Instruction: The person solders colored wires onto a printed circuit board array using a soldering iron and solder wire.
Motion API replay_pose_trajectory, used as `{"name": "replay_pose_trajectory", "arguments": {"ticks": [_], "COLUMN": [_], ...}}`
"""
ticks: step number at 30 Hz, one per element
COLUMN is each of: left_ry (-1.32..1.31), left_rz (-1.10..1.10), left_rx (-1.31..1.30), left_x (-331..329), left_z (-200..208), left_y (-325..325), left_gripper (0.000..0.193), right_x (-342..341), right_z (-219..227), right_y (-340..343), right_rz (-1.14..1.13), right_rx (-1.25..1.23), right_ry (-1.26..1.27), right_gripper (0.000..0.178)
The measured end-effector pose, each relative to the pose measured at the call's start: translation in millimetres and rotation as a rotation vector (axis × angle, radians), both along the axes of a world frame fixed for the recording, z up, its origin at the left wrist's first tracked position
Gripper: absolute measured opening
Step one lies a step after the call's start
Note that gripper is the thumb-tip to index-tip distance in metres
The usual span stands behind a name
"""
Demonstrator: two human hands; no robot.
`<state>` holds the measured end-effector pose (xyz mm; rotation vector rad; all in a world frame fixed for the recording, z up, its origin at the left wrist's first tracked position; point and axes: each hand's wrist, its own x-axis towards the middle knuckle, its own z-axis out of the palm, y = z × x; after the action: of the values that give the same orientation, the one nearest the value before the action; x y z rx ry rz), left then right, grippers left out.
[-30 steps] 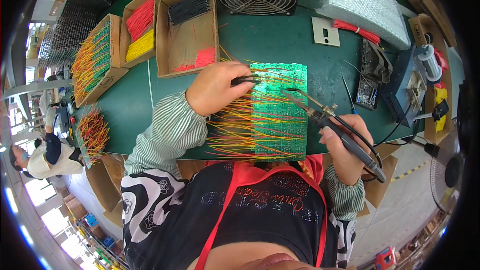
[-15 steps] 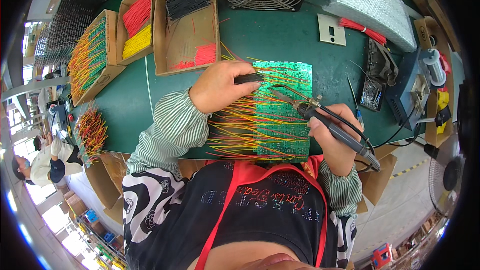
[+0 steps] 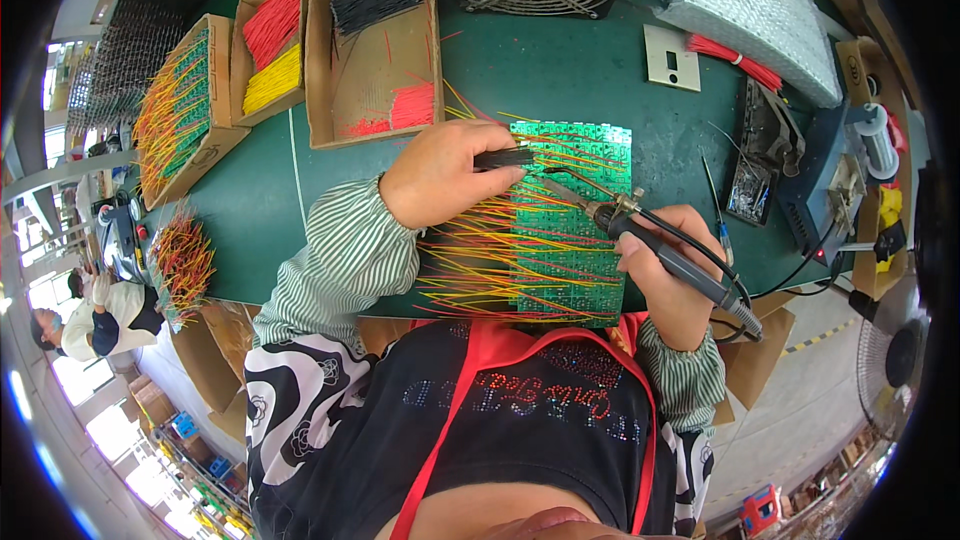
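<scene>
1. Left hand [image 3: 432, 180]: thumb and fingers are pinching black wires [image 3: 503, 158].
2. Right hand [image 3: 675, 305]: fingers are curling around a soldering iron [image 3: 692, 274], its tip pointing toward those wires.
3. Green circuit-board panel [image 3: 600, 290]: lying beneath the iron, with red and yellow wires [image 3: 465, 258] extending leftward.

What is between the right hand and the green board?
A soldering iron, held in the right hand, its tip toward the green board; the head view shows this.
</scene>
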<state>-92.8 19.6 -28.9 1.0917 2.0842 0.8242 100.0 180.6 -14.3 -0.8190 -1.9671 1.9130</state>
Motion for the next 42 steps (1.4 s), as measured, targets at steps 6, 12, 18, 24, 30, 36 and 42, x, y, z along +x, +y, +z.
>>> {"name": "replay_pose_trajectory", "arguments": {"ticks": [6, 12, 18, 24, 30, 36, 42], "left_ry": [0.036, 0.044, 0.089, 0.570, 0.435, 0.330, 0.298], "left_rz": [-0.010, -0.010, -0.022, 0.159, 0.046, -0.069, -0.097], "left_rx": [-0.011, 0.013, 0.011, 0.097, 0.135, 0.114, 0.106], "left_x": [1, 2, 2, -12, 11, 18, 17], "left_z": [-1, -1, -1, 24, 30, 2, 2], "left_y": [1, 1, -1, -13, 6, 19, 23], "left_gripper": [0.026, 0.027, 0.021, 0.014, 0.015, 0.017, 0.017], "right_x": [1, 8, 15, 22, 23, 22, 19], "right_z": [-4, 0, 6, 5, 7, 2, -1], "right_y": [1, 5, 8, 9, 11, 12, 12], "right_rz": [0.013, -0.005, -0.039, -0.042, -0.065, -0.059, -0.061], "right_rx": [0.111, 0.064, 0.016, 0.065, 0.048, 0.031, 0.015], "right_ry": [-0.004, 0.016, -0.020, -0.027, -0.039, -0.019, -0.019], "right_gripper": [0.017, 0.017, 0.017, 0.017, 0.017, 0.017, 0.017]}}
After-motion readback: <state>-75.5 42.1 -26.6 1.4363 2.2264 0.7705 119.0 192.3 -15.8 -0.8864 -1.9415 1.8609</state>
